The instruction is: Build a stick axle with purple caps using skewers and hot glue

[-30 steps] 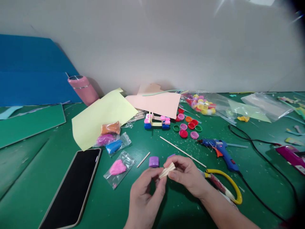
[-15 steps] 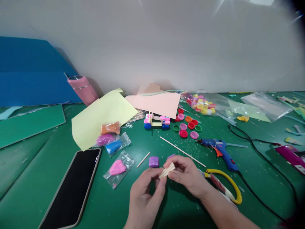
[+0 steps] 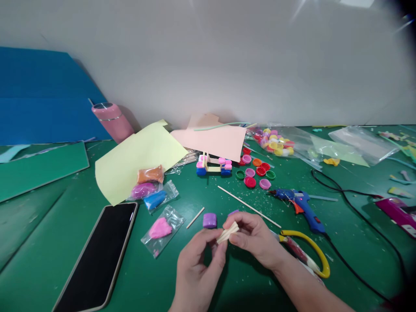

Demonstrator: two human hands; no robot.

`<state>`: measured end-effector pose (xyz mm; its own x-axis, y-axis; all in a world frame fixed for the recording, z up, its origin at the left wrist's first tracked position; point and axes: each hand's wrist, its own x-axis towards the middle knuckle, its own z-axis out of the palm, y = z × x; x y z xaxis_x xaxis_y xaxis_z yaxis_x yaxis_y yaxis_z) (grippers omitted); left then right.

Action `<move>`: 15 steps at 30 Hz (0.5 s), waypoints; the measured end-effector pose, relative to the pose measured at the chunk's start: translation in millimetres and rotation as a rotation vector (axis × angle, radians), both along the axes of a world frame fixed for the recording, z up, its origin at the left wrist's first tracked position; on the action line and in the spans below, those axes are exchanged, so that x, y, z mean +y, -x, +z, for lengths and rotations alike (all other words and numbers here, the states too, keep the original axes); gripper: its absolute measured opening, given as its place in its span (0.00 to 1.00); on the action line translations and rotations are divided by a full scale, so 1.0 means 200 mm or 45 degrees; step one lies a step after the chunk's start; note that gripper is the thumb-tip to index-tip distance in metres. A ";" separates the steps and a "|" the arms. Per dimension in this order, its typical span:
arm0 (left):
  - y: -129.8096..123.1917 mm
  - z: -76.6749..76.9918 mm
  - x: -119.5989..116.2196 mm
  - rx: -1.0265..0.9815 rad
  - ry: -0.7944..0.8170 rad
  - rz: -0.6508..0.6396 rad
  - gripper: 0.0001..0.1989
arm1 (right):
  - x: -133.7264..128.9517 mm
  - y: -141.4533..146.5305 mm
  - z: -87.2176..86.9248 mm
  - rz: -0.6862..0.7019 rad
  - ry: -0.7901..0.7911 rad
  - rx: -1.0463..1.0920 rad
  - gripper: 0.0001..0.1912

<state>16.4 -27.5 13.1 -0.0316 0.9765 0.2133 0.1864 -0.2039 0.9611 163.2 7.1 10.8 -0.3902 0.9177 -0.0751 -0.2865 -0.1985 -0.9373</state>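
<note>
While hands (image 3: 200, 261) (image 3: 257, 239) busy, clay (image 3: 160, 228) in bag (image 3: 150, 244)

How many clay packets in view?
4: orange packet at the edge of the yellow sheet, purple packet in front, blue packet to its right, pink packet nearest the left hand.

Left hand (image 3: 199, 262): pinching, thumb against fingers, palm turned inward!
Right hand (image 3: 256, 240): pinching too, close beside its partner!
Right forearm (image 3: 307, 281): slanting in from lower right!
</note>
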 end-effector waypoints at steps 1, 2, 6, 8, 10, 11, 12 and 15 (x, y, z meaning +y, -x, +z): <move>0.00 0.00 0.00 -0.003 0.003 0.005 0.08 | 0.00 0.00 0.00 0.001 -0.001 0.002 0.10; 0.00 0.00 0.00 -0.008 0.009 0.010 0.08 | 0.00 0.00 0.00 0.003 -0.001 0.005 0.09; -0.01 0.01 0.00 -0.013 0.020 0.010 0.08 | 0.00 0.00 0.00 0.005 0.001 0.008 0.09; -0.01 0.01 0.00 -0.005 0.021 0.010 0.08 | 0.00 0.00 0.00 0.000 0.004 0.004 0.10; -0.01 0.01 0.00 -0.006 0.014 0.013 0.08 | 0.00 0.00 0.00 -0.005 0.009 0.003 0.10; -0.01 0.01 0.00 -0.012 0.015 0.015 0.08 | 0.00 0.00 -0.01 -0.008 0.012 0.002 0.10; -0.01 0.01 0.00 -0.018 0.018 0.020 0.07 | 0.00 0.00 0.00 -0.010 0.016 0.003 0.10; -0.01 0.01 0.00 -0.030 0.037 0.035 0.07 | 0.00 0.00 0.00 -0.013 0.027 0.008 0.10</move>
